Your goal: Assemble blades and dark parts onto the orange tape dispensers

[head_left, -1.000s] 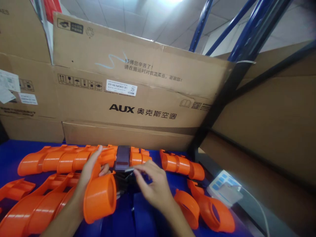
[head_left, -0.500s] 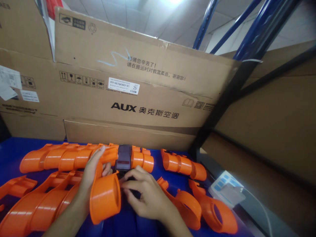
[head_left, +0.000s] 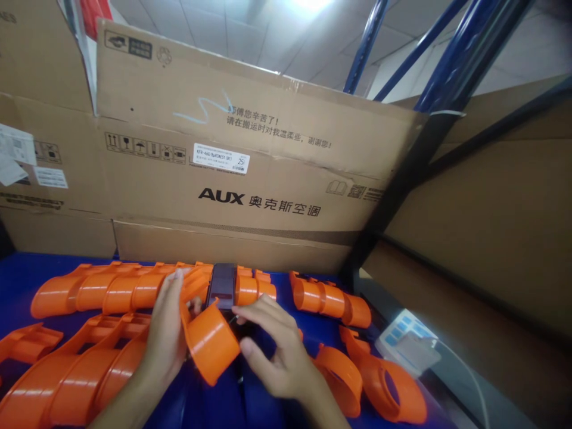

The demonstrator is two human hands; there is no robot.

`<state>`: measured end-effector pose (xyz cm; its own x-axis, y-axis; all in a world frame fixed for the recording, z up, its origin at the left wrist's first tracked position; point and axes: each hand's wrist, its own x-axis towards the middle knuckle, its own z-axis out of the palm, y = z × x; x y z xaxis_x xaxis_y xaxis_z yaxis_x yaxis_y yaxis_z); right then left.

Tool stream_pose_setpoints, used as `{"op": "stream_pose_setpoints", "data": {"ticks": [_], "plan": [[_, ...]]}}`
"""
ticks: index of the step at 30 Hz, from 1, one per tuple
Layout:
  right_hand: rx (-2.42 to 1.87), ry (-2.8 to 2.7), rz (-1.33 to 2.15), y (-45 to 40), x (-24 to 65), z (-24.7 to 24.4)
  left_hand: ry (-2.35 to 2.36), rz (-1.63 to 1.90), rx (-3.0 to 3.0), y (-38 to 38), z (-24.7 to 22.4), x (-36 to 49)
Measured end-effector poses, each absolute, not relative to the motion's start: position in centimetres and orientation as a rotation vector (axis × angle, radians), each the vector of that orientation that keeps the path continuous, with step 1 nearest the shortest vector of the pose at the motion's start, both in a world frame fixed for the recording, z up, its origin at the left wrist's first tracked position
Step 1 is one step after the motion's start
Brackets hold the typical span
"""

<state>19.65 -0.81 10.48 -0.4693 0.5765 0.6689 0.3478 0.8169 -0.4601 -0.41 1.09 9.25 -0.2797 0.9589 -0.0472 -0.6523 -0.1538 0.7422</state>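
My left hand (head_left: pixel 167 333) is wrapped round an orange plastic part (head_left: pixel 212 342), whose ring-shaped end tilts down to the right. My right hand (head_left: pixel 277 345) is just right of that ring, thumb and forefinger apart near its edge; a thin thing by the fingertips is too small to name. Beyond both hands stands a dark device (head_left: pixel 222 286), between orange parts of the back row. More orange parts (head_left: pixel 80 375) lie nested at the front left.
Several orange parts lie on the blue surface (head_left: pixel 18 268), including a group (head_left: pixel 330 301) at right and loose ones (head_left: pixel 395 384) nearer. A large cardboard sheet (head_left: pixel 268 161) stands behind. A white-and-blue box with a cable (head_left: pixel 409 342) and a dark rack post (head_left: pixel 388 190) are at right.
The orange part in my left hand has tilted, its ring end swinging right. My right hand has shifted slightly right and its thumb and forefinger have spread. The view has shifted slightly.
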Motion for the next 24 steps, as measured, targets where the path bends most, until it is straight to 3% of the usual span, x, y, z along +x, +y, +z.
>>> {"op": "stream_pose_setpoints", "data": {"ticks": [11,19,24], "plan": [[-0.737,-1.975,0.022,-1.5,19.0,9.4,0.877,1.724,0.657,1.7,8.1,0.2],[-1.493,-1.51,-0.087,1.7,22.1,9.7,0.915,1.664,0.834,2.2,6.2,0.2],[-1.638,-1.47,-0.177,2.4,23.5,10.0,0.897,1.609,0.903,1.6,5.8,0.6]]}}
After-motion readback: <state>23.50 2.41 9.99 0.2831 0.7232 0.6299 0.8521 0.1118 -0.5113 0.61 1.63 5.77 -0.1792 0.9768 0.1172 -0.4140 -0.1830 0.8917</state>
